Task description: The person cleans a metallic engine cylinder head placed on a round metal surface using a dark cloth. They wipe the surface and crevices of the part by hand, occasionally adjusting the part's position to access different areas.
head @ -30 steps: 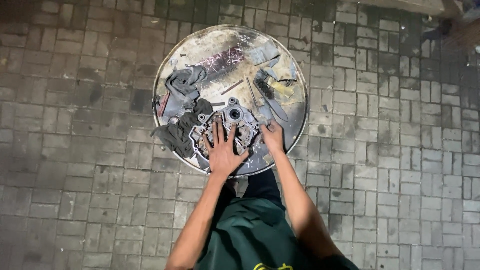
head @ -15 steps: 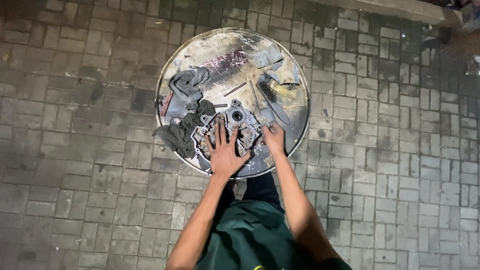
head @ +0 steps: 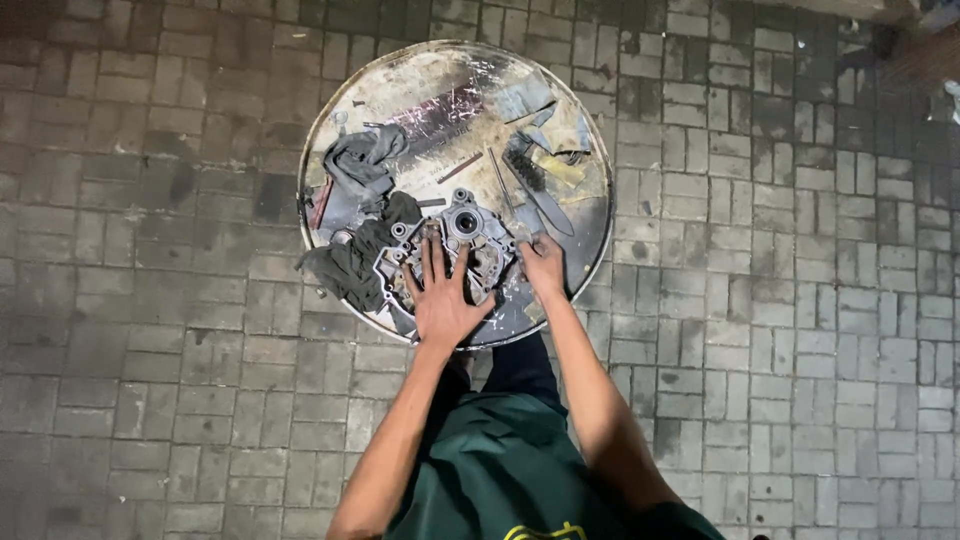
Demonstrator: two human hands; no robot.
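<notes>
- The grey metal engine casing (head: 455, 250) lies on the near part of the round metal table (head: 400, 90), near its front edge, exactly where it lay a second ago; nothing on the table has shifted, so the work appears paused in a steadying hold.
- The casing is a flat, dirty casting with a round bearing hole toward its far side and several smaller openings and bolt lugs around the rim.
- The left hand (head: 440, 300) stays pressed flat on the casing, fingers spread wide, gripping nothing.
- The right hand (head: 543, 265) rests at the casing's right edge with fingers curled; whether it pinches a small part cannot be told.
- A dark rag (head: 350, 255) touches the casing's left side, and another grey rag (head: 362, 160) lies farther back.
- Long thin tools (head: 535, 195) lie to the right and far.
- Grey brick paving (head: 150, 380) surrounds the table.
</notes>
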